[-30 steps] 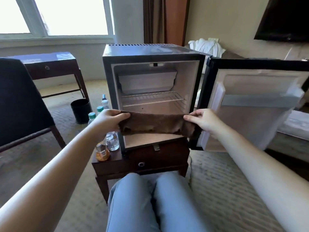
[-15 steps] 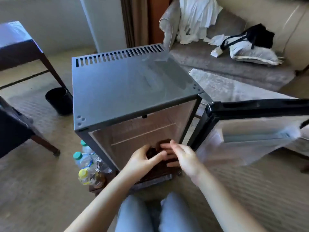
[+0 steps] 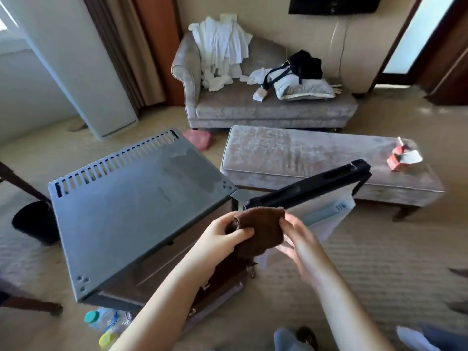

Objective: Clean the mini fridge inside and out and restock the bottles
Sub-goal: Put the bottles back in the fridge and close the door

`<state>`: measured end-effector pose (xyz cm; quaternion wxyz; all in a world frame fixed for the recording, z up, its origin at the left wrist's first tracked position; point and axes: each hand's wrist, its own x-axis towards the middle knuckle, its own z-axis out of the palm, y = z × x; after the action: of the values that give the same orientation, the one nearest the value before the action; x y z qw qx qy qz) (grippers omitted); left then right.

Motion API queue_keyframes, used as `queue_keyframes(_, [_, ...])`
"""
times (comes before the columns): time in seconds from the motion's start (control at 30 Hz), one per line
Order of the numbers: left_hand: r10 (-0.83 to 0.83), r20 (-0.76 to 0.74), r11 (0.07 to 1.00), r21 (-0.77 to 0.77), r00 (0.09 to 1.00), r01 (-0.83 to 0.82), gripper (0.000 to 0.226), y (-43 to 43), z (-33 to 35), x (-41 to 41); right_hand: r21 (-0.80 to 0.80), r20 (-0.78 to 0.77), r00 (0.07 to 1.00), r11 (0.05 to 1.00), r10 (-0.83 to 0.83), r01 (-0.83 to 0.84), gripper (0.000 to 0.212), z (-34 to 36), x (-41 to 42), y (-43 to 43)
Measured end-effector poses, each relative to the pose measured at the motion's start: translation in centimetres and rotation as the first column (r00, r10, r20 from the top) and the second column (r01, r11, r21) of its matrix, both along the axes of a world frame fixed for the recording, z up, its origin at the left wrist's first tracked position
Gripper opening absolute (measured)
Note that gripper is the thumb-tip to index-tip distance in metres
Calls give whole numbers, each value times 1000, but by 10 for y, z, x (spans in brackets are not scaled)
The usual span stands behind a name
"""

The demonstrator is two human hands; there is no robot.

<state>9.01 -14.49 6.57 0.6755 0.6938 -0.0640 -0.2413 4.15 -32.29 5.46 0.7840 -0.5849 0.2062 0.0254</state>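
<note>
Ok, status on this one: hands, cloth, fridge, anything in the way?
Left hand and right hand both holding folded brown terry cloth. Grey-topped mini fridge, black door open. Capped plastic bottles outside, by its base. No obstruction seen.

Cloth: brown cloth point(image 3: 258, 234), bunched, held between both hands in front of the mini fridge point(image 3: 136, 206).
Left hand: left hand point(image 3: 225, 235) grips its left side, fingers curled.
Right hand: right hand point(image 3: 296, 236), blurred, holds its right edge.
Door: fridge door point(image 3: 311, 186) open.
Bottles: bottles point(image 3: 106, 325) beside the fridge's lower left corner.
</note>
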Motion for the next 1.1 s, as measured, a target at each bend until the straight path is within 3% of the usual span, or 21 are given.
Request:
queue_keyframes(0.1, [-87,-20,996,18,996,88,36,-64,0,16,53,-10,998,996,-70,70,18,1,-2,-64])
queue_keyframes(0.23, [-96,99,979,191,990,76,22,-169,-2,35,-85,-27,978,976,-205,202,12,-4,-3,-176])
queue_keyframes(0.4, [-121,154,956,286,981,72,41,-294,-3,40,-140,-37,959,952,-280,273,14,-1,-1,-297])
queue_keyframes(0.6, [-122,112,961,261,986,89,11,-398,-2,87,-109,-51,948,945,-316,309,10,1,39,-399])
queue_keyframes(0.77, [-142,114,947,305,983,101,3,-457,3,158,-34,-91,947,951,-309,307,11,-5,101,-454])
queue_keyframes(0.9, [-212,108,908,388,971,156,11,-507,-4,253,-35,-116,959,966,-259,256,18,-16,177,-512])
queue_keyframes(1.1, [-278,-40,869,415,960,269,11,-592,-47,392,-89,-217,948,972,-231,216,20,-48,300,-599])
